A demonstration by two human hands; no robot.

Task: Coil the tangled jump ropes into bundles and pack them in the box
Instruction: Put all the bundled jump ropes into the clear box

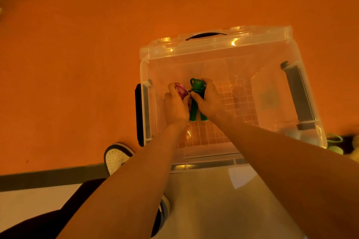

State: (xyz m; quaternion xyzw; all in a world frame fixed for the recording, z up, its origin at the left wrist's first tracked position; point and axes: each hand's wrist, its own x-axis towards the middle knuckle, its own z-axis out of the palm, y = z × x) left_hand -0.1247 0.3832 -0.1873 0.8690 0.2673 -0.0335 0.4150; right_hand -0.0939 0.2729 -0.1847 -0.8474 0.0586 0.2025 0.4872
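Right hand [210, 103] — green bundle [197, 85] within

The left hand [175, 106] covers most of the pink rope bundle [181, 91] it holds, so I cannot tell how the cord is wound, and the right hand [209, 101] hides the middle of the green rope bundle [195, 111]. At the right edge of the frame, some pale green things [335, 140] behind the corner of the box [209, 154] are blurred and cut off. I cannot say what they are.
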